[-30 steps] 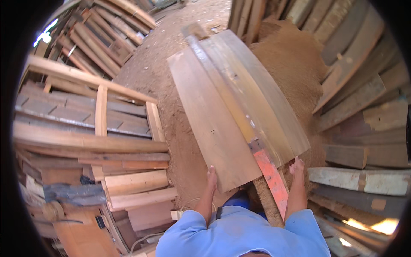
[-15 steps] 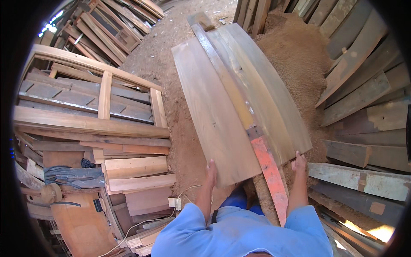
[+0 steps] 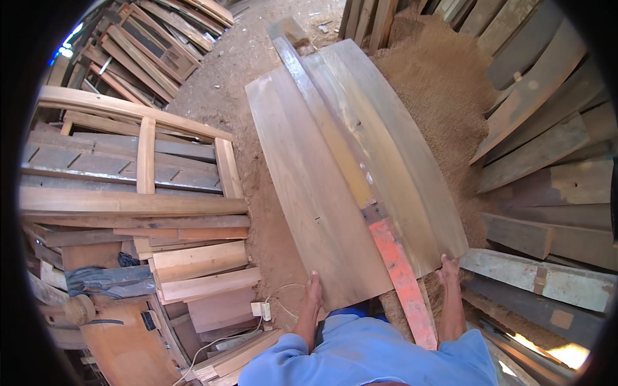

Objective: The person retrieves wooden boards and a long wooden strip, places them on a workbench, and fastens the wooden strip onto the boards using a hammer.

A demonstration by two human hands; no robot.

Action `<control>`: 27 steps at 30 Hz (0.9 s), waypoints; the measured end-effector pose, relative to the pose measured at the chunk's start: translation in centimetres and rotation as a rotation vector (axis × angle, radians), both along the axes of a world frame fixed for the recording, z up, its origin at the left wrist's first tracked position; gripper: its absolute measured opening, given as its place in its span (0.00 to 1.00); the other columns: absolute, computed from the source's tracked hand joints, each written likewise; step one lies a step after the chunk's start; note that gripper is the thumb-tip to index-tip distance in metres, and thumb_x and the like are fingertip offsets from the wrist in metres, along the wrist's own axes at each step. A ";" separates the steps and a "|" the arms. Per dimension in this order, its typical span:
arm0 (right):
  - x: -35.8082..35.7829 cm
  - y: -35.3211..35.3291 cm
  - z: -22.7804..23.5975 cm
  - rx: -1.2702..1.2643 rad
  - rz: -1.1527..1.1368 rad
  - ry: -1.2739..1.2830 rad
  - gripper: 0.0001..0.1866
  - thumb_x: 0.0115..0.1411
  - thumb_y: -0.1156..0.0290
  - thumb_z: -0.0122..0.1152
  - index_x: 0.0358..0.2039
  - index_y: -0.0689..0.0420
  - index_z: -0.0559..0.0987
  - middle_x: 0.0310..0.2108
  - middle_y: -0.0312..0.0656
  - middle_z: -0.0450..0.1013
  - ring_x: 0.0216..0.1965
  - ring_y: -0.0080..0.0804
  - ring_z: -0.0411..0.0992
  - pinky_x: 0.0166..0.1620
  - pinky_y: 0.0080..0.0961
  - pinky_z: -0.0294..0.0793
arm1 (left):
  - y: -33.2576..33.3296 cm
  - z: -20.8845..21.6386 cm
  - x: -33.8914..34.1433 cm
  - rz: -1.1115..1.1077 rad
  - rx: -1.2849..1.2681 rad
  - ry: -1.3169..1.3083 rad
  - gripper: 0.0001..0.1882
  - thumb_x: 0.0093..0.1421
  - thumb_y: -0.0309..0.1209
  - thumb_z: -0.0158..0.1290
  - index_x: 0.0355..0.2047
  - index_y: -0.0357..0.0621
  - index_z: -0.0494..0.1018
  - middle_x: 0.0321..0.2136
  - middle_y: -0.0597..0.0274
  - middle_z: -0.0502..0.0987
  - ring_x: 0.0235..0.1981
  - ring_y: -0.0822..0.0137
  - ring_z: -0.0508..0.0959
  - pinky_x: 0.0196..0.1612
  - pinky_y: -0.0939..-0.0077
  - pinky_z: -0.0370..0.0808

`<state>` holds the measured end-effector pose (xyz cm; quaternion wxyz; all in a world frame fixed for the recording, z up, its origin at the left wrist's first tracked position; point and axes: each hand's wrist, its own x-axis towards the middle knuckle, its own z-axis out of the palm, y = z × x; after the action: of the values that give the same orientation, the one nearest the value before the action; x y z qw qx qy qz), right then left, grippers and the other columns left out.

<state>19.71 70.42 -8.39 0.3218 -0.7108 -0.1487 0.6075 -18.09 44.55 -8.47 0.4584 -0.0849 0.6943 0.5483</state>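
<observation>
Two broad brown wooden boards lie lengthwise in front of me, a left board (image 3: pixel 315 199) and a right board (image 3: pixel 399 167). A long narrow beam (image 3: pixel 335 141) runs along the line where they meet, its near end painted red-orange. Whether it sits between the boards or over them I cannot tell. My left hand (image 3: pixel 313 293) grips the left board at its near left corner, thumb showing at the edge. At the right board's near right corner, my right hand (image 3: pixel 449 270) has its fingers closed round the edge. The undersides of both grips are hidden.
On the left, a light wooden frame (image 3: pixel 147 154) rests over stacked planks, with cut boards (image 3: pixel 203 260) below it. A white socket box (image 3: pixel 261 310) trails a cable. Sawdust (image 3: pixel 431 71) is heaped behind the right board. Planks (image 3: pixel 547 186) lean along the right side.
Both boards have come nearer my body and slightly lower in view, with my hands still on their corners. The whole view has shifted a little too.
</observation>
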 end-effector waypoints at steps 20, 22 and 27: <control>-4.4 0.8 4.8 -0.029 0.625 -0.390 0.24 0.62 0.54 0.55 0.50 0.59 0.73 0.38 0.47 0.76 0.36 0.41 0.75 0.37 0.33 0.76 | 14.3 7.8 -10.6 -0.680 -0.619 0.987 0.42 0.58 0.52 0.56 0.59 0.29 0.57 0.58 0.35 0.62 0.59 0.45 0.64 0.63 0.51 0.57; -3.1 -4.5 5.1 0.213 0.774 -0.653 0.27 0.60 0.54 0.57 0.53 0.58 0.72 0.44 0.51 0.75 0.46 0.49 0.74 0.49 0.36 0.73 | 15.5 8.7 -8.9 -0.827 -0.529 1.203 0.43 0.58 0.52 0.56 0.60 0.29 0.57 0.59 0.33 0.60 0.61 0.42 0.61 0.63 0.48 0.56; -3.8 -15.5 11.1 0.055 1.065 -0.892 0.48 0.49 0.51 0.67 0.66 0.54 0.56 0.64 0.53 0.55 0.65 0.53 0.53 0.66 0.47 0.51 | 16.5 5.3 -1.8 -1.480 0.014 1.660 0.46 0.55 0.53 0.57 0.63 0.34 0.54 0.62 0.33 0.55 0.65 0.37 0.53 0.66 0.45 0.49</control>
<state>15.93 54.94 2.74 -0.0944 -0.7144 -0.6106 0.3286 -19.85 61.02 -3.12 0.0660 0.7460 0.6620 0.0301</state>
